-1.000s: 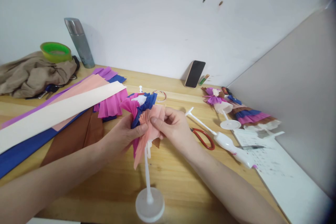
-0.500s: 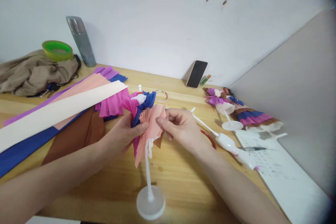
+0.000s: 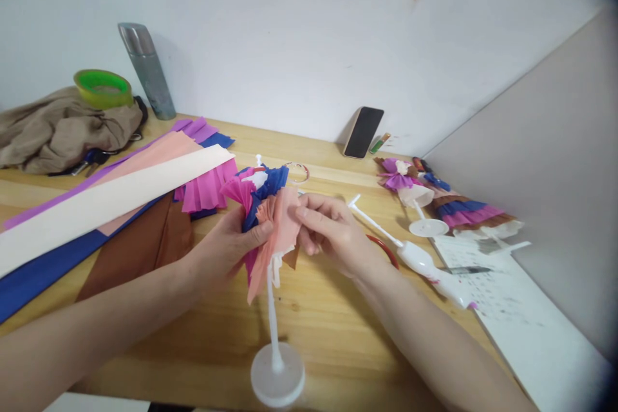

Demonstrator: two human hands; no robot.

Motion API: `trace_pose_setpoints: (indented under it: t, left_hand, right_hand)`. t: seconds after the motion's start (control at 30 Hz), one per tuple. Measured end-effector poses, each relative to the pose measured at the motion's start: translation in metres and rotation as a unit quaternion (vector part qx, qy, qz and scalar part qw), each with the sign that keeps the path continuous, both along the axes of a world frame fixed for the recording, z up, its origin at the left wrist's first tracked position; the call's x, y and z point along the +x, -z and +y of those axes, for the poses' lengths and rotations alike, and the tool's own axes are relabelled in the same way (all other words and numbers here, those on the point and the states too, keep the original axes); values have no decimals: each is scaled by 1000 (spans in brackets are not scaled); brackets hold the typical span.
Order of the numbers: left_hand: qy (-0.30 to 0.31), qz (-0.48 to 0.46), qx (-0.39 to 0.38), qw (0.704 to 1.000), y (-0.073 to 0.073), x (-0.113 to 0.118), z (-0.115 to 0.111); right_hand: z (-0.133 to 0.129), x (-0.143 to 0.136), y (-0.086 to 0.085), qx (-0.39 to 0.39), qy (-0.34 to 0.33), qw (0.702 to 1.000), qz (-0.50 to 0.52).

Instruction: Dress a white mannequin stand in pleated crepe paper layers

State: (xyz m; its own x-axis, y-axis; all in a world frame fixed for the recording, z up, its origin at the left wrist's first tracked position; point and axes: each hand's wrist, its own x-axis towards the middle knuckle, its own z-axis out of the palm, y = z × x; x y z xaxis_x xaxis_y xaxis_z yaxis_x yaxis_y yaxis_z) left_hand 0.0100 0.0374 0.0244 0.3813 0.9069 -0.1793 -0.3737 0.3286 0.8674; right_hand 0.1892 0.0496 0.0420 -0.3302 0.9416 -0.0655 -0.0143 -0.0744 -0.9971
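Between my hands is a small form on a white stand [image 3: 275,335] with a round base, dressed in crinkled paper: magenta ruffles [image 3: 239,188], a blue band [image 3: 271,185] and peach crepe paper [image 3: 284,222]. My left hand [image 3: 239,238] pinches the gathered folds of the peach paper, thumb in front, its other fingers hidden behind. On the right side, the thumb and fingers of my right hand [image 3: 323,222] grip the edge of the same peach paper. Below it a bit of white shows at the top of the stem.
Strips of white paper [image 3: 120,203], blue and brown paper [image 3: 145,251] lie at left. Behind them stand a flask [image 3: 147,71] and a green tape roll [image 3: 103,89] on cloth. A phone [image 3: 363,133] leans on the wall. A white bare form [image 3: 425,264] and papered figures [image 3: 463,212] lie right.
My right hand has shifted slightly along the peach paper's edge, and its fingers have spread a little. The left hand keeps its hold. The view has tilted slightly.
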Motion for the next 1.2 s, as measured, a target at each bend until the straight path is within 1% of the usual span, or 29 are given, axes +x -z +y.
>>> trace_pose_setpoints:
  t: [0.07, 0.17, 0.33, 0.43, 0.5, 0.6, 0.73, 0.87, 1.0, 1.1, 1.2]
  left_hand:
    - [4, -2, -5, 1000, 1, 0, 0]
    - [15, -1, -3, 1000, 1, 0, 0]
    - [34, -16, 9, 999, 2, 1, 0]
    - [42, -10, 21, 999, 3, 2, 0]
    - [35, -4, 18, 999, 4, 2, 0]
    - [22, -7, 0, 1000, 4, 3, 0]
    - [28, -5, -6, 1000, 5, 2, 1]
    - [25, -5, 6, 1000, 7, 1, 1]
    - [24, -1, -5, 1000, 9, 0, 1]
    - [28, -5, 5, 1000, 8, 0, 0]
    - [28, -2, 12, 1000, 6, 1, 0]
  right_hand:
    - [1, 0, 3, 2, 1, 1000, -18]
    - [1, -3, 8, 19, 20, 998, -60]
    - [-2, -5, 5, 45, 11, 998, -37]
    - [-3, -9, 6, 90, 44, 993, -68]
    - [-2, -12, 10, 121, 75, 986, -91]
    - [-1, -15, 19, 152, 106, 978, -99]
    - [0, -16, 24, 141, 111, 980, -87]
    - [1, -15, 22, 136, 111, 981, -83]
    - [2, -15, 22, 119, 116, 983, -79]
    - [3, -16, 21, 97, 104, 987, -75]
    - [2, -15, 17, 92, 107, 988, -61]
